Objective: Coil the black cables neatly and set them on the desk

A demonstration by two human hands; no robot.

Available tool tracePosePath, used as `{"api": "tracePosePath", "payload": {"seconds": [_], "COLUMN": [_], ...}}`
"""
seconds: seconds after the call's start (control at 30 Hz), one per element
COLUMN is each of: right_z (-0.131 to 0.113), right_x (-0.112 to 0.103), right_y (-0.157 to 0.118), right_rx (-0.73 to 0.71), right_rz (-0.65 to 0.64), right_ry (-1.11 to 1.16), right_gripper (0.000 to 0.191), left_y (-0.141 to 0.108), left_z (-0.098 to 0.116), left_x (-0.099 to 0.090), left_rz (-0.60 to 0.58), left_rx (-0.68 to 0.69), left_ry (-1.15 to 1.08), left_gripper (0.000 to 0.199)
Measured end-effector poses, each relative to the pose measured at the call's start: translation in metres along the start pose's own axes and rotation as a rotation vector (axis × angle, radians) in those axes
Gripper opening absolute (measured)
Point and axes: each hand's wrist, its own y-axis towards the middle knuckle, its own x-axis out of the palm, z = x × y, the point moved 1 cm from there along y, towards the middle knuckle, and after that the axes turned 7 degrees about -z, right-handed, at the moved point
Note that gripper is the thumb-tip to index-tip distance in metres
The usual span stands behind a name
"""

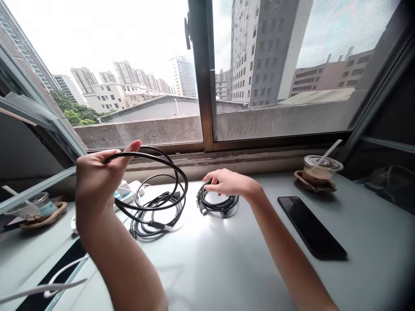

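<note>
My left hand (102,175) is raised at the left, its fingers closed around a black cable (181,172) that hangs in wide loops to the right. A white-tipped plug shows on a cable below it. Under those loops, more coiled black cables (142,235) lie on the table. My right hand (223,181) is at the centre over a smaller coiled black cable (217,206), with thumb and fingers apart at its upper edge. Whether the fingertips touch that coil I cannot tell.
A black phone (311,226) lies at the right, with an iced drink cup (319,170) behind it. Another cup (32,205) stands at the far left. White power strips (125,194), white cables (65,285) and a dark flat device (52,278) are on the left. A window rises behind the table.
</note>
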Motion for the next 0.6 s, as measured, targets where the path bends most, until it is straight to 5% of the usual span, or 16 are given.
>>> {"api": "tracePosePath", "payload": {"seconds": [0.17, 0.4, 0.6], "right_z": [0.006, -0.002, -0.009], "right_x": [0.031, 0.045, 0.041], "right_y": [0.040, 0.051, 0.054], "right_rx": [0.036, -0.186, -0.360], "right_rz": [-0.077, -0.367, -0.083], "right_ry": [-0.066, 0.031, 0.425], "right_gripper": [0.044, 0.040, 0.033], "left_y": [-0.001, -0.002, -0.007], "left_z": [0.012, 0.019, 0.021], "left_x": [0.004, 0.005, 0.002], "left_rz": [0.140, 0.209, 0.194], "left_rx": [0.093, 0.191, 0.317], "left_ry": [-0.183, -0.393, -0.485], "left_gripper": [0.049, 0.053, 0.057]}}
